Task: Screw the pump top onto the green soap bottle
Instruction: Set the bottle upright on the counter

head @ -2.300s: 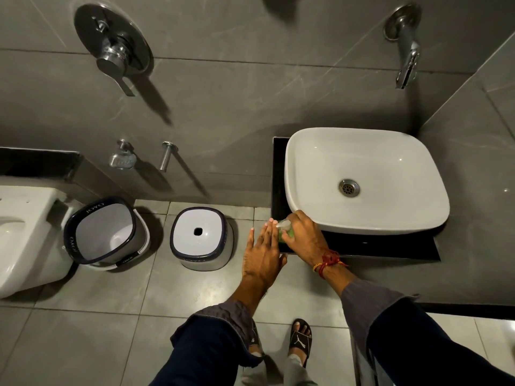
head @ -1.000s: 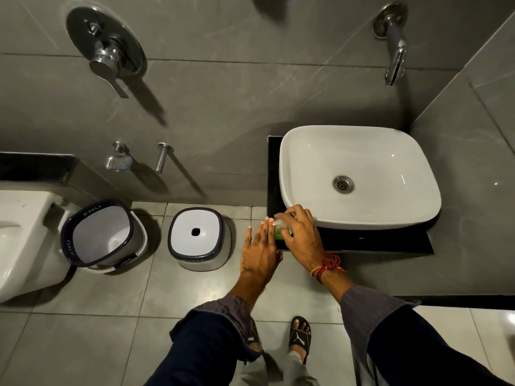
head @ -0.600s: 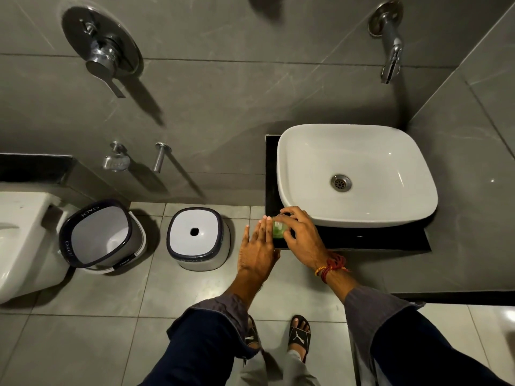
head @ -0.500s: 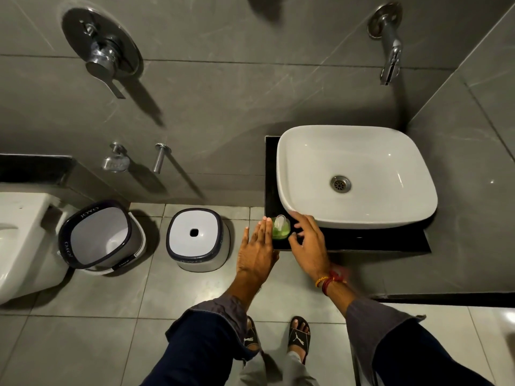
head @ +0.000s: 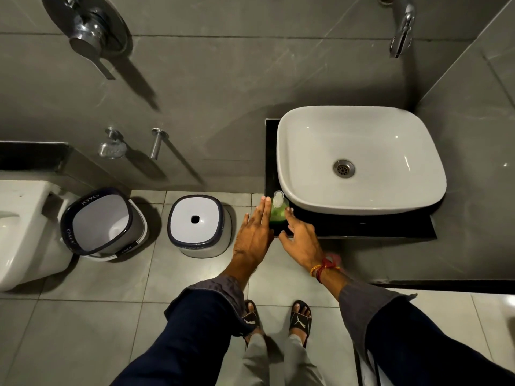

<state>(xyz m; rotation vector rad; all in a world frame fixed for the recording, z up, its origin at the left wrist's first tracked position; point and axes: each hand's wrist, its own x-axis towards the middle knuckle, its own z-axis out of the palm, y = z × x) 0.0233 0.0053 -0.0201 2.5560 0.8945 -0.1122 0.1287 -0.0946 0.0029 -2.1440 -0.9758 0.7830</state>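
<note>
Two hands flanked one bottle (head: 278,214) at the time of inspection. We found it standing upright on the front left corner of the black counter (head: 362,227), just beside the white basin (head: 362,160). Its body was translucent green, and a clear pump top (head: 278,196) sat on its neck; we could not tell how far the top was screwed down. The left hand (head: 255,232) lay flat and open along the bottle's left side, fingers straight, gripping nothing. The right hand (head: 301,238) was spread loosely on the bottle's right side, holding nothing, one fingertip near the green body; we could not tell whether it touched. Red and yellow threads circled the right wrist.

We read "JOYO" on the dark rim of the bucket (head: 103,222) standing on the floor. A stool (head: 199,225) with a white top and a centre hole stood beside it. A logo showed on each black sandal (head: 301,320), too small to name.

We noted grey tiles on floor and wall, chrome fittings on the wall, a spout (head: 402,32) above the basin, and a white toilet (head: 22,229) at left.
</note>
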